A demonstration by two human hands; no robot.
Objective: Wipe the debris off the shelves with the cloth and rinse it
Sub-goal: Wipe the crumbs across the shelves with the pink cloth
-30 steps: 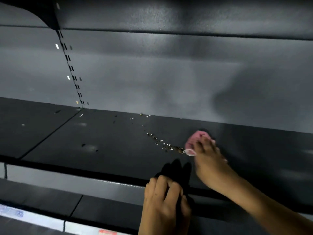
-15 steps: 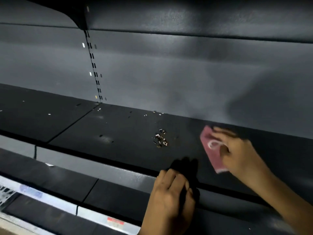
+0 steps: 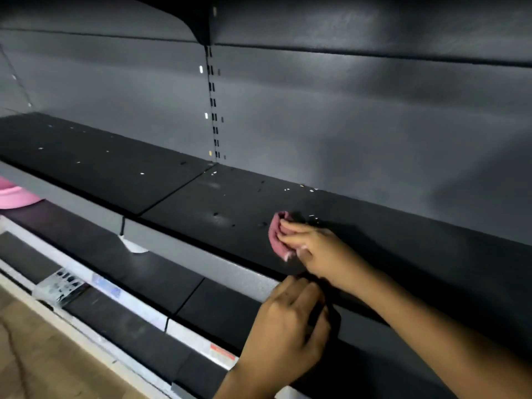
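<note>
A pink cloth lies bunched on the dark shelf, near its front edge. My right hand presses on the cloth with its fingers spread over it. My left hand is cupped just below the shelf's front lip, under the cloth, fingers curled; what is inside it is hidden. Small pale bits of debris lie right behind the cloth, and more crumbs are scattered along the back of the shelf.
A lower shelf with price strips runs beneath. A pink basin shows at the far left edge. A slotted upright divides the grey back panel. Wooden floor lies at bottom left.
My right hand swept the cloth left and toward the front edge, over the small pile of debris, which no longer shows. My left hand stayed under the lip. The view shifted to the left.
</note>
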